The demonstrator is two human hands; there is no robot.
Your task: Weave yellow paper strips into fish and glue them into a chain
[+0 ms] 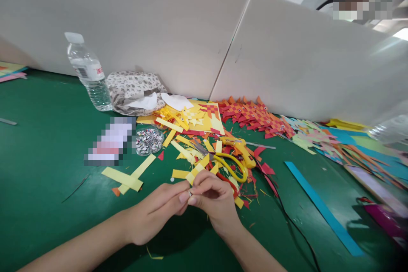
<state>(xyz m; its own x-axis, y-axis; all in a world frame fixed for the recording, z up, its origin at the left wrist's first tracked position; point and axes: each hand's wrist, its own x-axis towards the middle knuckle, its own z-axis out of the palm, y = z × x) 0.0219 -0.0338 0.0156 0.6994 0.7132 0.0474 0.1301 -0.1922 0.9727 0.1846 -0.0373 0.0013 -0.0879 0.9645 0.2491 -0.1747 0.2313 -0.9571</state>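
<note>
Where fingers [184,197] meet, small white piece [190,194] sits pinched between tips.

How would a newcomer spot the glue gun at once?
On the green tabletop, find the yellow and red paper scraps beyond the right hand. On their right side, beside the scissors, lies the yellow glue gun. Unlike the scissors, it has a translucent glue stick at its back and a black cord leading off near its handle.
</note>
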